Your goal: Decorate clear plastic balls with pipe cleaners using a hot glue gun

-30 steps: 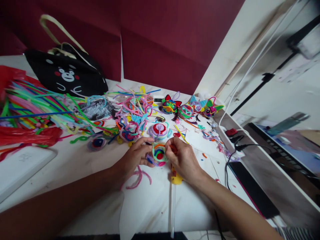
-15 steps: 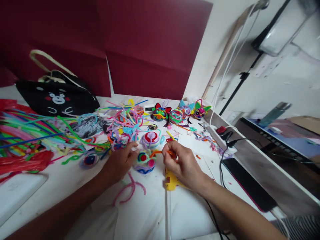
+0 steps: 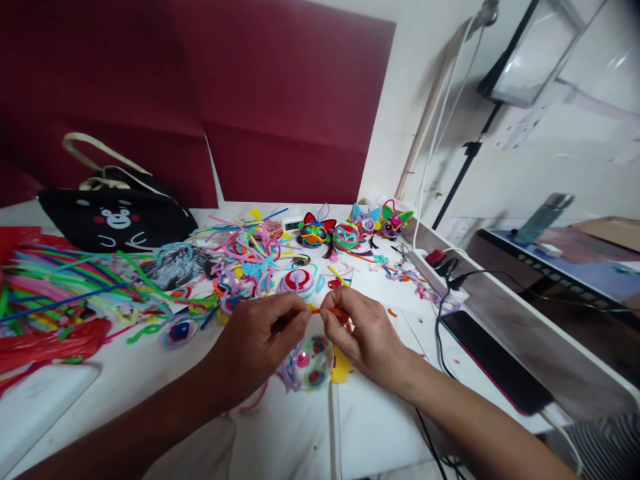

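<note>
An orange pipe cleaner (image 3: 315, 311) is stretched over the short gap between my hands. My left hand (image 3: 263, 340) pinches one end with thumb and fingertips. The rest of it is gathered in my right hand (image 3: 367, 333), whose fingers are closed around it. Just below my hands lies a clear ball (image 3: 307, 365) decorated with coiled coloured pipe cleaners, its top partly covered by my left hand. A yellow glue gun (image 3: 343, 367) sits under my right hand, mostly hidden. Behind the hands rests another piece with a red and lilac coil (image 3: 296, 281).
Finished cat-faced balls (image 3: 345, 235) stand at the back. Heaps of pipe cleaners (image 3: 65, 267) cover the left, near a black bag (image 3: 117, 217). On the right are a phone (image 3: 495, 363), a power strip (image 3: 445, 270) and black cables. A white box (image 3: 45, 407) lies front left.
My left hand has moved right, off the clear ball, and now pinches the orange pipe cleaner's end. The ball has rolled to face another way, nearer me. The view has shifted slightly.
</note>
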A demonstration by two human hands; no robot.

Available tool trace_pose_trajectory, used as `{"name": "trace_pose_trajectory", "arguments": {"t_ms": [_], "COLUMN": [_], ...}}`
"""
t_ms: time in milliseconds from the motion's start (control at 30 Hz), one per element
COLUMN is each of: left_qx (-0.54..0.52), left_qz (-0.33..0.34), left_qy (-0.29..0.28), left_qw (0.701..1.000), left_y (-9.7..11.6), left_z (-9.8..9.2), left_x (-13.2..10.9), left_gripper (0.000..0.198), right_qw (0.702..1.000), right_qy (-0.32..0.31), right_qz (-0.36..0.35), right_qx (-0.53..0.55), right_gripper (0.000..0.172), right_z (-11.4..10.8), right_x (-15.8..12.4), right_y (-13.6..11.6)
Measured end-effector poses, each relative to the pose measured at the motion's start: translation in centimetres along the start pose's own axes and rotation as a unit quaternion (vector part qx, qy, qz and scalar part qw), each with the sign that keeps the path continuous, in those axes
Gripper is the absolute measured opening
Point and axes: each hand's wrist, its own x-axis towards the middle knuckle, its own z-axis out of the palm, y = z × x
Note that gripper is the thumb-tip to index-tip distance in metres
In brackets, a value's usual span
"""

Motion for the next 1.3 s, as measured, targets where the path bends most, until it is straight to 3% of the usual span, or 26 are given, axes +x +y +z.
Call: {"name": "trace_pose_trajectory", "arguments": {"t_ms": [300,433,567,667,833,933,1000,1133,1200,1300], "left_qx": [-0.016,0.015,0.074,0.082,0.094,0.107,0.11,0.1,0.095,0.087], "left_qz": [-0.019,0.02,0.093,0.118,0.113,0.105,0.1,0.097,0.099,0.097], "left_qy": [0.01,0.038,0.083,0.086,0.083,0.094,0.106,0.109,0.106,0.109], "left_qw": [1.0,0.999,0.989,0.986,0.986,0.984,0.983,0.984,0.985,0.985], "left_y": [0.1,0.0,-0.1,-0.5,-1.7,-2.3,-2.7,-3.5,-3.8,-4.1], "left_z": [0.7,1.5,2.3,2.5,2.0,1.5,1.2,1.5,1.7,1.9], "left_x": [0.2,-0.1,-0.3,-0.3,0.1,0.7,0.9,1.2,1.2,1.2], "left_gripper": [0.029,0.026,0.024,0.023,0.021,0.021,0.021,0.022,0.021,0.021], "right_qw": [0.99,0.98,0.975,0.982,0.997,0.992,0.984,0.947,0.933,0.942], "right_qy": [0.037,0.077,0.094,0.086,0.018,0.052,0.015,-0.141,-0.182,-0.212], "right_qz": [-0.078,-0.084,-0.064,-0.041,0.074,0.116,0.148,0.188,0.211,0.207], "right_qx": [-0.111,-0.165,-0.191,-0.164,0.022,-0.014,-0.097,-0.219,-0.229,-0.156], "right_gripper": [0.009,0.011,0.015,0.016,0.009,0.012,0.011,0.014,0.015,0.014], "right_z": [0.1,0.7,1.5,1.5,-1.3,-3.4,-4.2,-4.4,-4.3,-4.1], "right_x": [0.2,0.2,0.1,0.0,0.0,-1.1,-2.3,-4.6,-5.3,-5.8], "right_y": [0.5,0.5,0.2,0.1,0.7,2.4,3.8,5.7,5.6,4.4]}}
